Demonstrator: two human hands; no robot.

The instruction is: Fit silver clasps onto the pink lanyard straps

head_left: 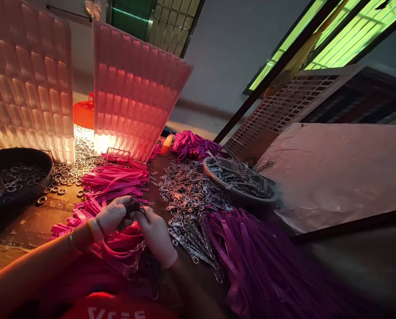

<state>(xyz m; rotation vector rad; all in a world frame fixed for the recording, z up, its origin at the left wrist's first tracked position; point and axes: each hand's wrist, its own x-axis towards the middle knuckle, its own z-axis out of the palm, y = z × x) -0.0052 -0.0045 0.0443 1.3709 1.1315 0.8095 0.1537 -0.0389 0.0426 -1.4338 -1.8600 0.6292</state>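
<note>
My left hand, in a white dotted glove, is closed, its fingers bent around a dark spot where details are lost. Against it, my right hand, also in a white glove, is closed with thumb and fingers pinched together. Whatever the two hold between them is too dark and small to name. Bright pink straps lie in a heap under and behind both hands. Below the hands, a short metal chain hangs or lies by a pink strap loop. To the right spreads a pile of metal chain pieces.
A dark round pan with metal rings stands at left, near loose rings under a red lamp. Two upright ribbed plastic panels rise behind. A bowl of chains and more purple straps are at right.
</note>
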